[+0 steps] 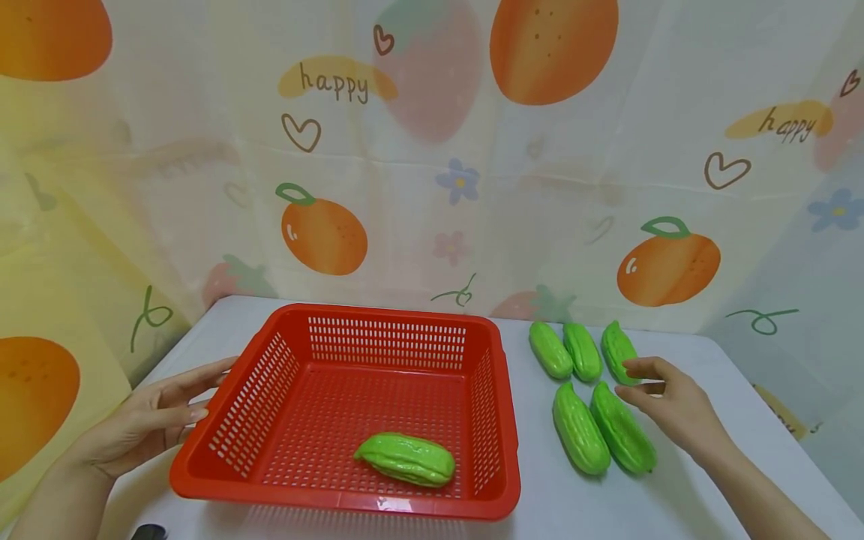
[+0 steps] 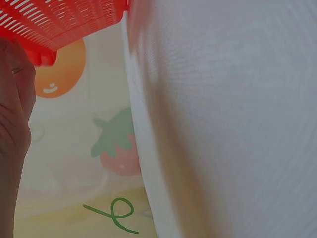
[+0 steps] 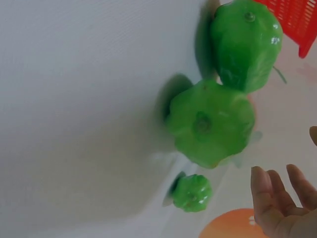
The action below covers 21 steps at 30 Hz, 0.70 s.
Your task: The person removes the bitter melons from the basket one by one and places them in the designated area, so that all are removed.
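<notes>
A red plastic basket (image 1: pixel 344 501) with slotted walls stands on the table, and one green bitter melon (image 1: pixel 406 459) lies inside it. My left hand (image 1: pixel 148 420) is at the basket's left rim, its fingers fairly straight and its thumb beside the edge. In the left wrist view that hand (image 2: pixel 12 99) meets the rim from outside. To the basket's right lie several more ridged bitter melons (image 1: pixel 580 429). My right hand (image 1: pixel 675 401) hovers over the right-hand ones, fingers slightly bent and nothing held. The right wrist view shows a gap between its fingers and the nearest bitter melon (image 3: pixel 213 124).
A white cloth covers the table (image 1: pixel 533 495). Behind it hangs a fruit-printed curtain (image 1: pixel 418 187). Part of a small black object (image 1: pixel 150 532) shows at the bottom left, near my left wrist.
</notes>
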Each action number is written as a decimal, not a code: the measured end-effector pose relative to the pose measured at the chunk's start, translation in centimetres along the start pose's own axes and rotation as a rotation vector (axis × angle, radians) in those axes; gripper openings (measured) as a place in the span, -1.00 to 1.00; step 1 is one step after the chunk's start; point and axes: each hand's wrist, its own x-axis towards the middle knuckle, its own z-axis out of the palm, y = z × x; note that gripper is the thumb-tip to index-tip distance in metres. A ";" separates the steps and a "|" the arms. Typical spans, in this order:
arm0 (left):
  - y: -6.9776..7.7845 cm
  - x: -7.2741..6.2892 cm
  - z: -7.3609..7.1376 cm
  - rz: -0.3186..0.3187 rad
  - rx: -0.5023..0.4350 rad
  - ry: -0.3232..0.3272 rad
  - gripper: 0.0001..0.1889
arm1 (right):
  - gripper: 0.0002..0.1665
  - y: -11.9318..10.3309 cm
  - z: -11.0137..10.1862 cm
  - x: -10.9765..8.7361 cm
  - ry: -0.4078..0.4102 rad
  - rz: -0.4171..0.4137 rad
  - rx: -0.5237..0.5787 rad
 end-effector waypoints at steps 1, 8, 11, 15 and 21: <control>0.0 0.0 0.0 0.000 -0.002 0.000 -0.31 | -0.28 -0.2 0.0 0.0 0.003 -0.004 0.003; 0.0 0.0 0.0 -0.003 0.003 0.006 -0.31 | -0.33 -1.7 0.2 -0.2 -0.005 -0.032 0.016; 0.0 0.0 0.1 -0.003 0.002 0.007 -0.31 | -0.33 -2.4 0.3 -0.4 -0.013 -0.038 0.023; 0.0 0.0 0.1 -0.002 0.009 0.010 -0.31 | -0.35 -3.2 0.4 -0.6 -0.011 -0.058 0.049; 0.0 -0.1 -0.1 0.003 0.027 0.012 -0.31 | -0.37 -4.1 0.7 -0.9 -0.013 -0.084 0.083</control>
